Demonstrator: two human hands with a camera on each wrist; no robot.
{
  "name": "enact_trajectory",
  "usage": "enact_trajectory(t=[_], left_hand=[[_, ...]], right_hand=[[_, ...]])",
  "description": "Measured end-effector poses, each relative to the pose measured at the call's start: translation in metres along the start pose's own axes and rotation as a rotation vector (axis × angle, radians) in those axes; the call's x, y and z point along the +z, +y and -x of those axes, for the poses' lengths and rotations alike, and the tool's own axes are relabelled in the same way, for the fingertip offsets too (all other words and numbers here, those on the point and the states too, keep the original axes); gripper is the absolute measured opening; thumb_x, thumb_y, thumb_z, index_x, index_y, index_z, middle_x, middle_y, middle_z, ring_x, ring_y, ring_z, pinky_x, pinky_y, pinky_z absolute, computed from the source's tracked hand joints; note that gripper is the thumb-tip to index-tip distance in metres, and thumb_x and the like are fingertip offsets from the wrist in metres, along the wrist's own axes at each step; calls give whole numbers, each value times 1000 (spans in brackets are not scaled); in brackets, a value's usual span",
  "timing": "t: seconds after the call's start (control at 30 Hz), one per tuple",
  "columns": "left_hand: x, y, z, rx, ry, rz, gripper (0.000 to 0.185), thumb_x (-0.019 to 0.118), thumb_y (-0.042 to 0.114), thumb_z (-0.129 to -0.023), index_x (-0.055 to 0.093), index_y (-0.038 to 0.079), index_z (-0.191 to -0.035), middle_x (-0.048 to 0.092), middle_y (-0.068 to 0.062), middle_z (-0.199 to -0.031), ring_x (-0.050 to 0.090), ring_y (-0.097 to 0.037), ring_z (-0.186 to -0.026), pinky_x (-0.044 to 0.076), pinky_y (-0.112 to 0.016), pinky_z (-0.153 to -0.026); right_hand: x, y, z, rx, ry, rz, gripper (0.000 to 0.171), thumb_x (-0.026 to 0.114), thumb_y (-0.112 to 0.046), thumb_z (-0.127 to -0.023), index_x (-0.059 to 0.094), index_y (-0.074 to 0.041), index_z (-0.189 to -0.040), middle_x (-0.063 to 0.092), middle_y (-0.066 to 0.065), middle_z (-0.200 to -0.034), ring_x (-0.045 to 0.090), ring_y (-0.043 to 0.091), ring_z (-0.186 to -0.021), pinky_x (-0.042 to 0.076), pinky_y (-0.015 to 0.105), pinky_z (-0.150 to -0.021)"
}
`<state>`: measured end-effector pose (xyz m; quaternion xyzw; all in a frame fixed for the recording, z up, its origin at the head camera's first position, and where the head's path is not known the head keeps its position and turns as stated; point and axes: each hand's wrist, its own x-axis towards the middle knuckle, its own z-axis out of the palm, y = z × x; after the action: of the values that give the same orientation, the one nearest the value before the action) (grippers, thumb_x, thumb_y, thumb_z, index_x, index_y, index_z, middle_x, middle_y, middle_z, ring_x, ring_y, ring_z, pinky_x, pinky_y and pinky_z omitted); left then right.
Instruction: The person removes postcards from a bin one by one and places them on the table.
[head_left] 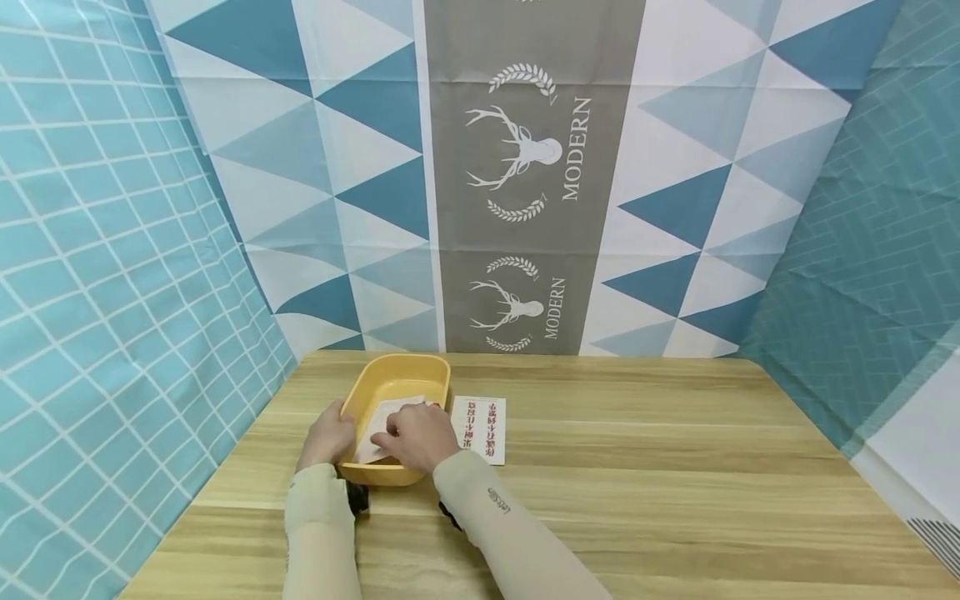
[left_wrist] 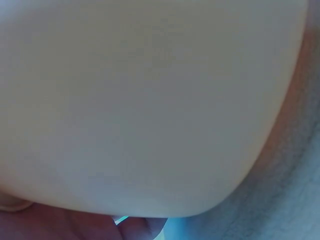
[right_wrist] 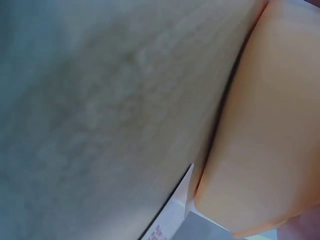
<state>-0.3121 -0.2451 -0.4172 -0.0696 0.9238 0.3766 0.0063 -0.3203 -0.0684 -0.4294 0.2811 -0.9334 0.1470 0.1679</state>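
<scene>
A yellow plastic tray point(head_left: 405, 361) sits on the wooden table point(head_left: 637, 467) at the left. My left hand point(head_left: 333, 429) holds the tray's near left rim. In the left wrist view the tray's wall point(left_wrist: 150, 100) fills the frame, with fingers point(left_wrist: 75, 227) curled at its lower edge. My right hand point(head_left: 405, 432) reaches over the near rim and pinches a white paper sheet point(head_left: 375, 433) that leans inside the tray. The right wrist view shows only the tray's outer wall point(right_wrist: 270, 125) against the blurred tabletop point(right_wrist: 100, 125).
A white card with red print point(head_left: 480, 427) lies flat just right of the tray, and its corner point(right_wrist: 172, 220) shows in the right wrist view. Patterned blue and white cloth walls point(head_left: 225, 208) close in the table at the back and both sides.
</scene>
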Motion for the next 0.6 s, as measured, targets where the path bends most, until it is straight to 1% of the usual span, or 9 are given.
enact_trajectory(t=[0.07,0.13,0.2,0.27,0.33,0.4,0.5,0.53,0.6], left_hand=[[0,0,0,-7,0,2,48,28,14,-106,35,-3,-150,49,-34,-143,53,-46,-123,41,-62,-106],[1,-1,0,-11,3,-1,48,28,14,-106,36,-3,-150,49,-34,-142,53,-46,-122,41,-63,-107],[1,-2,-1,-20,4,-2,48,27,14,-106,35,-3,-150,49,-34,-143,53,-46,-123,40,-63,-108],[1,-2,-2,-36,-1,7,49,27,15,-106,34,-2,-151,48,-33,-145,52,-44,-123,39,-63,-109],[1,-2,-3,-45,-6,14,50,27,16,-107,33,-2,-152,46,-32,-146,52,-44,-123,39,-62,-109],[1,-2,-4,-51,-9,16,50,27,17,-107,32,-1,-153,46,-32,-147,52,-43,-123,40,-62,-109],[1,-2,-4,-47,-8,12,49,27,17,-107,33,-2,-152,48,-32,-144,53,-42,-119,41,-61,-106],[1,-2,-4,-46,-8,11,49,28,17,-107,34,-2,-151,48,-32,-144,53,-42,-119,42,-61,-106],[2,-2,-4,-42,-5,7,48,28,17,-107,34,-2,-151,49,-32,-143,53,-43,-120,41,-62,-107]], right_hand=[[0,1,0,25,19,-53,22,71,-39,-92,75,-23,-77,66,-12,-76,54,3,-64,49,22,-67],[0,3,-1,66,25,-146,8,75,-26,-88,76,-19,-93,66,-5,-97,59,6,-74,50,21,-69],[-2,5,-2,117,24,-243,28,75,-15,-85,73,-16,-113,62,3,-123,66,13,-89,53,22,-76],[-5,8,-3,172,16,-345,50,75,-8,-83,63,-13,-132,50,11,-145,66,23,-109,56,28,-88],[-8,11,-4,204,6,-426,60,75,-4,-82,57,-12,-139,46,14,-152,62,28,-124,55,34,-97],[-11,14,-4,219,-11,-487,57,75,-4,-84,58,-10,-138,54,13,-148,60,25,-127,54,33,-99],[-14,18,-4,212,-32,-567,40,73,-7,-89,64,-9,-129,69,10,-117,66,16,-97,54,25,-80],[-15,19,-3,209,-29,-595,34,72,-9,-92,65,-8,-125,70,9,-109,63,14,-86,52,23,-73],[-16,22,-3,215,-12,-672,23,68,-11,-95,69,-8,-118,69,6,-97,56,8,-74,47,20,-66]])
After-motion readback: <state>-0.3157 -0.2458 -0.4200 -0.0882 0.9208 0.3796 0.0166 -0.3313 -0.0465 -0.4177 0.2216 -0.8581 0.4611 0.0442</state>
